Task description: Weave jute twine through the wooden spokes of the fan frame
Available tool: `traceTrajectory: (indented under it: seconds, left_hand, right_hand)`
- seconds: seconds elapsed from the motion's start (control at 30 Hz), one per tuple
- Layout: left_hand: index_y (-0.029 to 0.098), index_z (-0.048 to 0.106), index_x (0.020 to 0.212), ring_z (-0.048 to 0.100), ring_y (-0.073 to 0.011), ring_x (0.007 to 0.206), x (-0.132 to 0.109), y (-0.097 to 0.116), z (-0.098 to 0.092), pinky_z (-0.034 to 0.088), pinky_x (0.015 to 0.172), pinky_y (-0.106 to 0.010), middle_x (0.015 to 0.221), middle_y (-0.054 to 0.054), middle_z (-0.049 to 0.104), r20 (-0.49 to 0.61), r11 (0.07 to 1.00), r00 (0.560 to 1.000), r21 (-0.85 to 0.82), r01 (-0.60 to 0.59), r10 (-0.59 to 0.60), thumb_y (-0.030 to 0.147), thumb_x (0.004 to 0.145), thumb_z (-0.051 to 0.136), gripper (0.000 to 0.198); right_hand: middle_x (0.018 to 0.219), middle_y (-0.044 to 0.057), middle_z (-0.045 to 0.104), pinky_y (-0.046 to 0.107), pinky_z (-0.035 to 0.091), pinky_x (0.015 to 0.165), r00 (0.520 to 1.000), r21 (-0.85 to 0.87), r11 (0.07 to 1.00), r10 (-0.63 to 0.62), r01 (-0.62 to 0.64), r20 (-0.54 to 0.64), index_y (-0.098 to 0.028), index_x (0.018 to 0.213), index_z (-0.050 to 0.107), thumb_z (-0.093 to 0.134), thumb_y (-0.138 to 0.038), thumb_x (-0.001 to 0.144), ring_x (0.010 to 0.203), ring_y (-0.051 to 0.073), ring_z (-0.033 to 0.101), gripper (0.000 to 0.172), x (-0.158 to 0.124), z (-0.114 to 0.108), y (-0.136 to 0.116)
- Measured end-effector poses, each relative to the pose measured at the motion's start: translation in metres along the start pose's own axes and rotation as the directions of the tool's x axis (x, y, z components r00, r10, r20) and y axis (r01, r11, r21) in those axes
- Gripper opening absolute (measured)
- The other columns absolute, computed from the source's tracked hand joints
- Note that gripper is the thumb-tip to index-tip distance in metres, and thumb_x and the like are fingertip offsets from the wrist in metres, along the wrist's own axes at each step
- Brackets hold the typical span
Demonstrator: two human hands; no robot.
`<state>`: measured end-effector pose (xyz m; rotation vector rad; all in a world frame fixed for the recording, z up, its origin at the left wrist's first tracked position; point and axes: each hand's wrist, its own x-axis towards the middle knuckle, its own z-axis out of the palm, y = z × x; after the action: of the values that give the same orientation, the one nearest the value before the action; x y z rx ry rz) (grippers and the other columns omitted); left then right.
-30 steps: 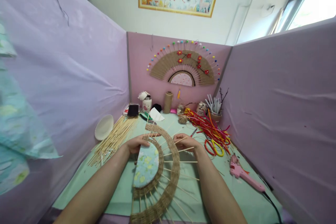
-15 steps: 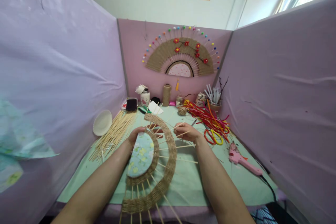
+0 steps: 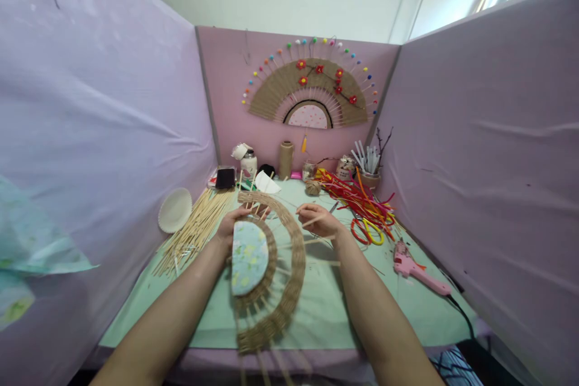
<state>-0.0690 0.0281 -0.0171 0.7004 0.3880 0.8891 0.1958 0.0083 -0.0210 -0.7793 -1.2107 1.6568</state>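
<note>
A half-round fan frame (image 3: 296,265) of woven brown twine and thin sticks stands tilted over the table, its straight side to the left. At its centre is a half-disc (image 3: 249,256) of pale blue flowered cloth. My left hand (image 3: 233,226) is closed on the frame's upper end, with some fingers hidden behind the sticks. To the right of the woven band, my right hand (image 3: 319,220) has its fingertips pinched together on what looks like a thin strand of twine, too fine to see clearly. Stick ends pass in front of this hand.
Loose bamboo sticks (image 3: 199,223) and a white dish (image 3: 175,210) lie at left. Right of my hands are scissors (image 3: 368,231), red and yellow pipe cleaners (image 3: 357,193) and a pink glue gun (image 3: 420,271). Behind stand a twine cone (image 3: 286,160) and twine ball (image 3: 312,187). A finished fan (image 3: 312,87) hangs behind.
The frame has turned, its lower end swinging right and up, and it is blurred by motion. My left hand has moved slightly up with it; my right hand stays about in place.
</note>
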Motion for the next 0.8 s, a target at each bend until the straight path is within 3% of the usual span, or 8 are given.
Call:
traceTrajectory:
  seconds: [0.13,0.23,0.33,0.47,0.63,0.8]
  left_hand:
    - [0.01,0.064,0.106,0.069,-0.0234,0.092,0.002,-0.006,0.011,0.052,0.086,-0.035,0.1,-0.012,0.073,-0.097,0.997,0.995,-0.074,0.002,-0.01,0.015,0.071,0.053,0.037]
    - [0.013,0.065,0.102,0.067,-0.0242,0.097,-0.002,-0.013,0.02,0.049,0.091,-0.037,0.1,-0.01,0.073,-0.079,0.994,0.996,-0.104,-0.039,0.03,0.017,0.066,0.055,0.037]
    - [0.016,0.063,0.109,0.065,-0.0244,0.101,-0.008,-0.013,0.027,0.049,0.088,-0.035,0.109,-0.009,0.07,-0.001,0.988,0.996,-0.127,-0.089,0.089,0.026,0.065,0.059,0.045]
    - [0.018,0.05,0.133,0.063,-0.0232,0.097,-0.015,-0.009,0.032,0.05,0.079,-0.032,0.131,-0.012,0.057,0.134,0.99,0.989,-0.131,-0.053,0.071,0.039,0.064,0.062,0.073]
    - [0.019,0.044,0.139,0.063,-0.021,0.09,-0.017,-0.007,0.032,0.05,0.073,-0.03,0.14,-0.014,0.048,0.16,0.989,0.985,-0.14,-0.045,0.067,0.045,0.065,0.062,0.08]
    - [0.02,0.042,0.141,0.062,-0.0196,0.089,-0.017,-0.006,0.031,0.05,0.074,-0.029,0.142,-0.014,0.047,0.177,0.991,0.982,-0.129,-0.043,0.066,0.043,0.066,0.064,0.081]
  right_hand:
    - [0.06,-0.003,0.054,0.023,0.031,0.049,0.984,0.036,0.994,-0.095,0.102,-0.152,-0.017,0.08,0.063,0.08,-0.033,0.061,0.051,0.009,0.044,0.03,0.008,0.006,0.001]
    - [0.054,-0.005,0.048,0.024,0.028,0.047,0.982,0.041,0.994,-0.089,0.097,-0.167,-0.017,0.079,0.063,0.078,-0.034,0.062,0.048,0.008,0.04,0.029,0.008,0.004,0.001]
    - [0.05,-0.007,0.039,0.023,0.024,0.045,0.99,0.011,0.999,-0.05,0.052,-0.135,-0.016,0.077,0.063,0.077,-0.035,0.064,0.045,0.006,0.032,0.027,0.004,-0.001,-0.001]
    - [0.048,-0.009,0.034,0.022,0.02,0.045,1.0,-0.046,0.999,0.009,-0.01,-0.008,-0.015,0.075,0.064,0.076,-0.037,0.066,0.044,0.005,0.027,0.027,0.0,-0.003,0.0]
    - [0.054,-0.007,0.042,0.021,0.015,0.044,0.997,-0.096,0.993,0.075,-0.073,0.026,-0.014,0.076,0.064,0.077,-0.04,0.066,0.044,0.004,0.024,0.03,0.0,-0.003,0.001]
    - [0.052,-0.008,0.033,0.02,0.015,0.044,1.0,0.005,1.0,-0.014,0.014,-0.011,-0.014,0.071,0.059,0.079,-0.036,0.065,0.045,0.004,0.024,0.031,0.0,-0.007,-0.002]
